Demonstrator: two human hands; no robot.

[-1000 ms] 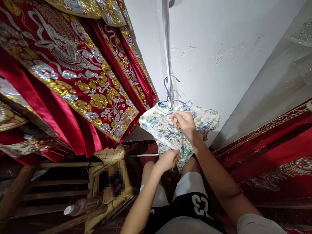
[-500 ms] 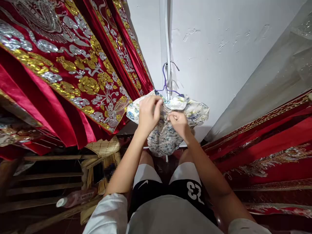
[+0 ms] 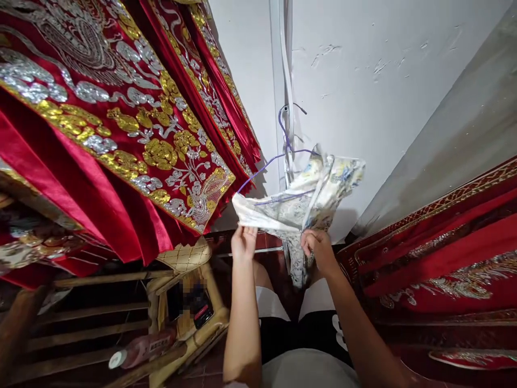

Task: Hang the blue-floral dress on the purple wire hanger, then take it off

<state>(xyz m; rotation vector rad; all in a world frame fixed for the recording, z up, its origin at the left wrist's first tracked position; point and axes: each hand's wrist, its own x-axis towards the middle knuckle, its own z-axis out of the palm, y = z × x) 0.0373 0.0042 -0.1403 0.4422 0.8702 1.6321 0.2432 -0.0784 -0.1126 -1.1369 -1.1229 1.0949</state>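
A pale floral blouse hangs by its right side from a purple clothes hanger, hooked on a white pole. The hanger's left arm is bare outside the cloth, and part of its lower bar shows against the fabric. At the blouse's lower left edge, my left hand pinches the white cloth. My right hand is closed around the front of the blouse, right of its middle. Below that grip the lower cloth hangs gathered and narrow.
Red drapery with gold and silver sequins hangs close on the left. More red embroidered cloth lies right. A bamboo stool holds a phone; a bottle lies nearby. The pole runs up the white wall.
My left hand has moved down from the collar to the lower left edge, pulling the left side off the hanger. My right hand has moved down and right with the cloth.
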